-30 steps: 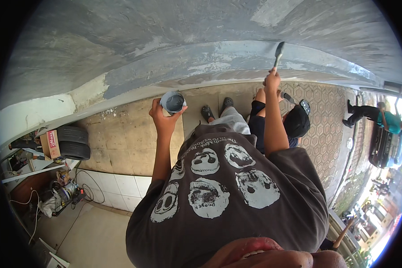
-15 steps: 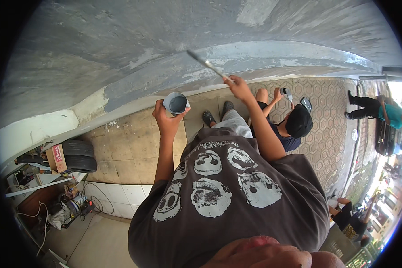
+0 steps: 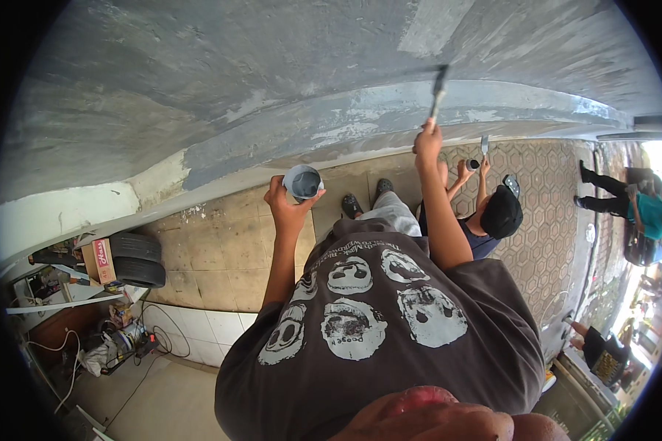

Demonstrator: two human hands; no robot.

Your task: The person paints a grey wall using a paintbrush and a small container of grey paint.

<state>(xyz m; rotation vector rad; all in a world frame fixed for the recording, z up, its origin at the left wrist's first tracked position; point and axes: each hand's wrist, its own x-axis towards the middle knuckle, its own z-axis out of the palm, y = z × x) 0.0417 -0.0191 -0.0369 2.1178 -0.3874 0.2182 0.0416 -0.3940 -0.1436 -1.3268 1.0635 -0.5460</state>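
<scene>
My left hand [image 3: 290,204] grips a grey cup [image 3: 287,173] from below, its open top tipped toward me with dark grey paint inside. My right hand [image 3: 427,142] is closed around the handle of a paintbrush [image 3: 438,95]. The dark bristles are up against the grey wall [image 3: 272,66], or very near it; contact cannot be told. Patchy grey strokes cover the wall, and a paler ledge-like band [image 3: 360,110] runs along it below the brush.
To my right crouches a person in a black cap [image 3: 502,212] with a small cup [image 3: 472,165] and a flat brush [image 3: 485,145]. Stacked tyres [image 3: 140,272], a cardboard box [image 3: 98,261] and cables [image 3: 165,338] lie at left. Farther right stands a person in teal [image 3: 651,213].
My right hand has swung the brush to the right and turned it upright. The cup in my left hand has shifted slightly right and down. The neighbouring person's brush has risen toward the wall.
</scene>
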